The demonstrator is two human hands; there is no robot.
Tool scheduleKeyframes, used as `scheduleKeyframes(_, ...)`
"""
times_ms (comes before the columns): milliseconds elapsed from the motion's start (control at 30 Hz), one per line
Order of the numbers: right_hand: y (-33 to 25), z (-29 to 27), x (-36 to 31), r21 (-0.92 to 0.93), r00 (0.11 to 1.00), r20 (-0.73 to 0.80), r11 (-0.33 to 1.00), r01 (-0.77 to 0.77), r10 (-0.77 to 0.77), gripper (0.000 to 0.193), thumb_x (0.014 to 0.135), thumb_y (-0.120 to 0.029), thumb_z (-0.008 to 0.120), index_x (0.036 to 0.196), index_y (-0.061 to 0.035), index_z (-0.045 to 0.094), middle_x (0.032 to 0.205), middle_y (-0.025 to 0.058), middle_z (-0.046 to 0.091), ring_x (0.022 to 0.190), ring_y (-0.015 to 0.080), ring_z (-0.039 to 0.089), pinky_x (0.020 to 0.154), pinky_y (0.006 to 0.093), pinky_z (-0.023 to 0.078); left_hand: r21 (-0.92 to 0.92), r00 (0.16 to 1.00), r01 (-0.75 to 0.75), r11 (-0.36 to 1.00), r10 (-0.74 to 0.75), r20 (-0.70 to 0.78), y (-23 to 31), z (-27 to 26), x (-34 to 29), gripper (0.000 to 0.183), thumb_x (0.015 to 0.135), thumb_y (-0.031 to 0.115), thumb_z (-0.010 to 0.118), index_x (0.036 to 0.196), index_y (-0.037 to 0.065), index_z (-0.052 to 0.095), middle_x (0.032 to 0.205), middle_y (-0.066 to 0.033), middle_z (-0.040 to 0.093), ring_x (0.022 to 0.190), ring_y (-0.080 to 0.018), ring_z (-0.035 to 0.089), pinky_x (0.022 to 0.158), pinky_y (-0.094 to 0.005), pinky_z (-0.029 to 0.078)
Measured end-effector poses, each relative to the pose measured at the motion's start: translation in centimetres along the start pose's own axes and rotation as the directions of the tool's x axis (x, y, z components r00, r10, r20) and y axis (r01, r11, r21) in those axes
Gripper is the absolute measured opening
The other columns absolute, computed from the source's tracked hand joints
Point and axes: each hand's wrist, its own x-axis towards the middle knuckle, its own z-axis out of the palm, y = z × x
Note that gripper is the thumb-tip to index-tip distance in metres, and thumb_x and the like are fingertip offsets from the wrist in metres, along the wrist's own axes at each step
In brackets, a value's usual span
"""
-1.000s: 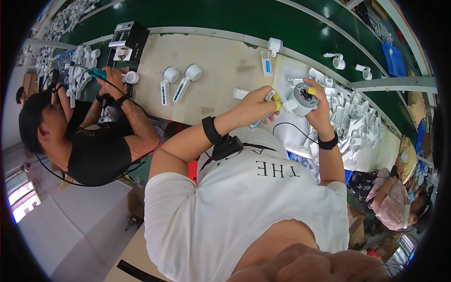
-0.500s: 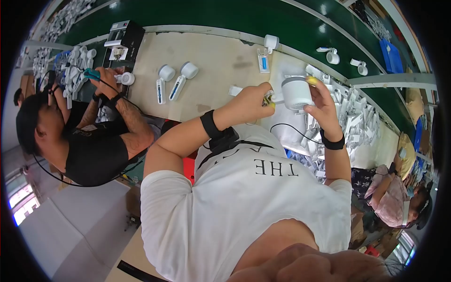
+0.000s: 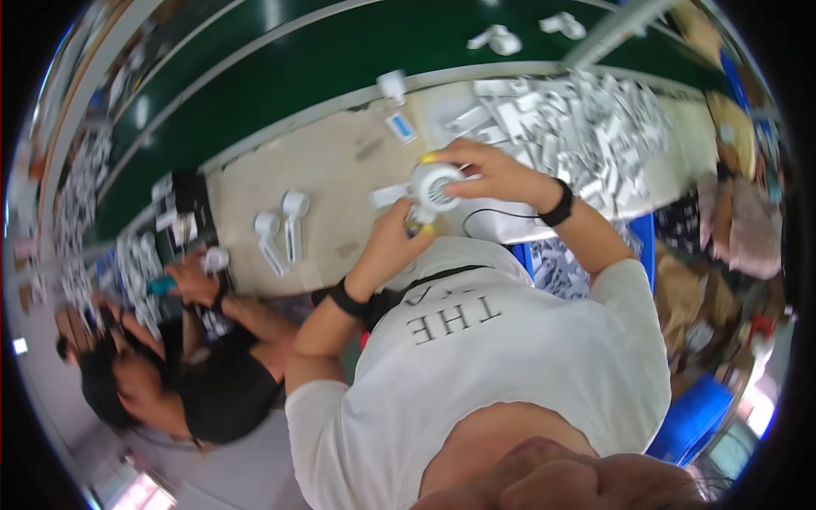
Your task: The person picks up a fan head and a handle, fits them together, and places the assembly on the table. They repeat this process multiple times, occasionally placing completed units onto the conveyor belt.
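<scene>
In front of my chest I hold a white, round appliance head with its slotted grille turned toward me. My right hand is closed round its far and right side, with a yellow cover on one fingertip. My left hand is closed at the near left side, by the head's neck; a small metallic, dark part shows between its fingers, too blurred to name. A white piece lies on the table just beyond my left hand.
Two white handled units stand on the table to the left, near a co-worker's hand and a black machine. White parts are heaped at right. A blue crate of parts sits below. Beyond runs a green conveyor.
My view has turned and shifted to the right. The appliance head has tipped, so its grille now faces me instead of its side. My hands have come closer together round it.
</scene>
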Motion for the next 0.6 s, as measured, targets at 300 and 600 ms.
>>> scheduleKeyframes(300, 3.9, 4.6, -3.5, 0.256, 0.971, -0.231, 0.967, -0.001, 0.062, 0.040, 0.083, -0.014, 0.060, 0.121, -0.0077, 0.050, 0.103, 0.0085, 0.055, 0.095, 0.0164, 0.055, 0.083, 0.0272, 0.044, -0.367, 0.968, 0.240, 0.899, -0.194, 0.160, -0.4, 0.5, -1.5, 0.014, 0.089, 0.016, 0.046, 0.097, 0.004, 0.048, 0.078, -0.0085, 0.058, 0.060, -0.0116, 0.055, 0.052, -0.0235, 0.045)
scheduleKeyframes(600, 15.4, 1.8, -19.0, -0.283, 0.436, -0.892, 0.604, -0.745, 0.120, 0.033, 0.070, -0.014, 0.066, 0.101, -0.0072, 0.057, 0.098, 0.0083, 0.058, 0.092, 0.0275, 0.053, 0.082, 0.0357, 0.044, -0.869, 0.973, 0.062, 0.491, -0.222, -0.056, -2.5, -1.5, 0.1, 0.030, 0.089, 0.026, 0.047, 0.103, 0.000, 0.050, 0.088, -0.0125, 0.060, 0.078, -0.0178, 0.058, 0.070, -0.0273, 0.047)
